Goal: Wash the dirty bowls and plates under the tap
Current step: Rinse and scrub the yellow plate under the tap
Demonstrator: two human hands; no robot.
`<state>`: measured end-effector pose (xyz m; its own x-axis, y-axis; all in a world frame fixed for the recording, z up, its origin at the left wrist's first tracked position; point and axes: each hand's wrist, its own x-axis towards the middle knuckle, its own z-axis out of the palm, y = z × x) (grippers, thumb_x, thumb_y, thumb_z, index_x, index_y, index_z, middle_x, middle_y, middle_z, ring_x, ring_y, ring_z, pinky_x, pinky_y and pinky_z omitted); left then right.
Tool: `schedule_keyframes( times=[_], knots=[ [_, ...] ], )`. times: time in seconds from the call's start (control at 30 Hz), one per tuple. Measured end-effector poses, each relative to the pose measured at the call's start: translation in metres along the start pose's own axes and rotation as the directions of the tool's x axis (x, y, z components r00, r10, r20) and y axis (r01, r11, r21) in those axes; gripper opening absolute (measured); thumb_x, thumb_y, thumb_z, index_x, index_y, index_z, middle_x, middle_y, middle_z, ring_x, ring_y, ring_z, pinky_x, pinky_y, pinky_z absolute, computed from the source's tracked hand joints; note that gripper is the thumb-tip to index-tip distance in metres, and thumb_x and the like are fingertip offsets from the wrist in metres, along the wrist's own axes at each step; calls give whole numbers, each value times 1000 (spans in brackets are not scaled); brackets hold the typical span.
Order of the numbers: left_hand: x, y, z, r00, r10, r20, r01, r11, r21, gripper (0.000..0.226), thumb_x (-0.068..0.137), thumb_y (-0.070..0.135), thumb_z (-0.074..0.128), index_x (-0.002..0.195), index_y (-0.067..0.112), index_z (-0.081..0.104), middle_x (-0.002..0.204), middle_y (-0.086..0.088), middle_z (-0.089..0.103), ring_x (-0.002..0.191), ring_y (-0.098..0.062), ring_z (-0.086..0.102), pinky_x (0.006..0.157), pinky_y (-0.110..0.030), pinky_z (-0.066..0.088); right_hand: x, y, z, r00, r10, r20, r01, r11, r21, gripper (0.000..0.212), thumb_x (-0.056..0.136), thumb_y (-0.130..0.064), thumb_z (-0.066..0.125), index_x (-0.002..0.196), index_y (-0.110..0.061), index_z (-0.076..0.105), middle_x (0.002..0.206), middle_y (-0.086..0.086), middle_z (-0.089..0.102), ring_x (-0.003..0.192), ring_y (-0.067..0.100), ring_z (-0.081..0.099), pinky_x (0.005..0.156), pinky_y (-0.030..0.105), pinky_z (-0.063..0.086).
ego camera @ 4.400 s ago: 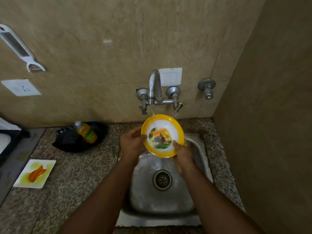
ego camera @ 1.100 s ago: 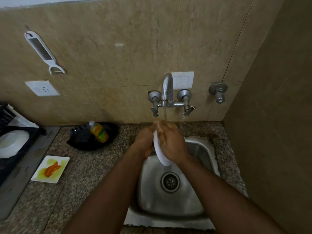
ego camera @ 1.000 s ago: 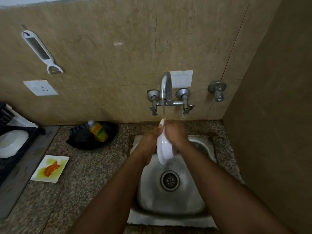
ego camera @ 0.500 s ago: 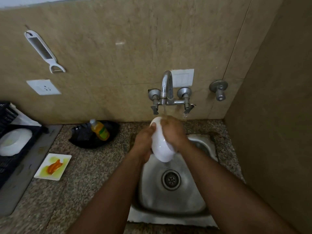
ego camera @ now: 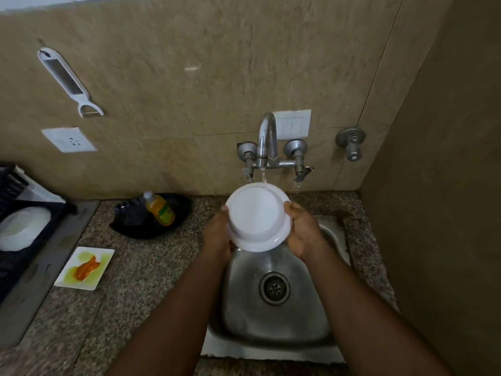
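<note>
I hold a round bowl point(ego camera: 257, 218) over the steel sink point(ego camera: 273, 316), its white underside turned toward me. My left hand point(ego camera: 217, 234) grips its left rim and my right hand point(ego camera: 302, 229) grips its right rim. Water runs from the tap point(ego camera: 267, 139) onto the bowl's top edge. A square white plate point(ego camera: 84, 268) smeared with orange and yellow sauce lies on the counter at the left. A white bowl point(ego camera: 23, 229) sits in a black rack at the far left.
A yellow soap bottle point(ego camera: 160, 208) lies in a black dish point(ego camera: 151, 215) behind the counter. A peeler point(ego camera: 69, 82) hangs on the wall above a socket point(ego camera: 67, 139). A side wall stands close on the right of the sink.
The bowl first faced me with its yellow rim and picture. It was turned edge-on under the tap, and now its white back faces me.
</note>
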<state>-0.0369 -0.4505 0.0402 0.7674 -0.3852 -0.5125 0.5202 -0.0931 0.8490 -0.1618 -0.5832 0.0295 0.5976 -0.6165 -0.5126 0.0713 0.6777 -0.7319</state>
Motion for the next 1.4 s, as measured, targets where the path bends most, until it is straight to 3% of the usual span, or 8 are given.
schedule_keyframes(
  times=[0.23, 0.37, 0.57, 0.7, 0.87, 1.0, 1.2, 1.4],
  knots=[
    [-16, -30, 45, 930, 352, 106, -335, 692, 639, 63, 109, 46, 38, 160, 11, 31, 160, -16, 41, 145, -32, 43, 119, -40, 32, -14, -9, 19, 950, -279, -138, 216, 911, -351, 14, 100, -28, 57, 104, -22, 70, 105, 3, 73, 99, 27, 69, 89, 50, 59],
    [-34, -48, 60, 859, 463, 217, -491, 627, 606, 79, 98, 62, 28, 157, 11, 39, 159, -13, 45, 147, -26, 42, 124, -45, 30, -20, -12, 23, 922, -381, -72, 242, 710, -661, 25, 99, -27, 56, 113, -13, 71, 106, 6, 73, 95, 22, 68, 90, 42, 57],
    [-22, -30, 56, 836, 459, 302, -548, 723, 421, 65, 97, 52, 36, 149, 15, 51, 140, 2, 59, 126, -18, 58, 108, -35, 45, -29, -17, 27, 952, -304, 31, 251, 721, -646, 32, 101, -32, 56, 108, -8, 74, 102, 11, 75, 95, 27, 71, 90, 47, 57],
    [2, -6, 66, 841, 409, 356, -541, 593, 596, 44, 102, 37, 35, 111, 7, 68, 108, -7, 70, 106, -33, 67, 84, -31, 46, -33, -11, 31, 940, -342, 2, 275, 752, -600, 37, 99, -38, 54, 87, -9, 73, 85, 13, 75, 83, 30, 73, 83, 50, 59],
    [-15, -24, 57, 555, 556, 619, -788, 114, 605, 59, 107, 51, 22, 156, 24, 41, 159, -12, 45, 148, -28, 39, 123, -43, 29, -19, -41, 31, 951, -204, -231, 141, 954, -265, 18, 101, -13, 54, 95, -6, 69, 96, 10, 71, 89, 27, 69, 88, 44, 59],
    [-32, -27, 43, 429, 569, 702, -883, 101, 459, 57, 111, 35, 31, 165, 24, 17, 173, -3, 16, 160, -17, 11, 128, -41, 14, -19, -51, 30, 933, -197, -302, 155, 975, -157, 23, 102, -15, 57, 79, -14, 63, 86, 7, 68, 80, 24, 68, 82, 42, 59],
    [-10, -1, 63, 761, 340, 553, -646, 473, 599, 73, 101, 54, 30, 161, 12, 29, 170, -6, 24, 157, -19, 20, 130, -39, 12, -43, -26, 20, 953, -147, -264, 160, 987, 31, 17, 103, -20, 59, 114, -10, 68, 98, 10, 73, 87, 27, 72, 81, 44, 61],
    [-8, 12, 78, 833, 252, 493, -548, 254, 797, 69, 111, 48, 26, 165, 10, 9, 173, -9, 7, 160, -23, 6, 128, -37, 5, -56, -19, 17, 947, -124, -296, 174, 973, 152, 15, 104, -22, 57, 116, -15, 64, 102, 8, 72, 87, 24, 70, 70, 36, 59]
  ],
)
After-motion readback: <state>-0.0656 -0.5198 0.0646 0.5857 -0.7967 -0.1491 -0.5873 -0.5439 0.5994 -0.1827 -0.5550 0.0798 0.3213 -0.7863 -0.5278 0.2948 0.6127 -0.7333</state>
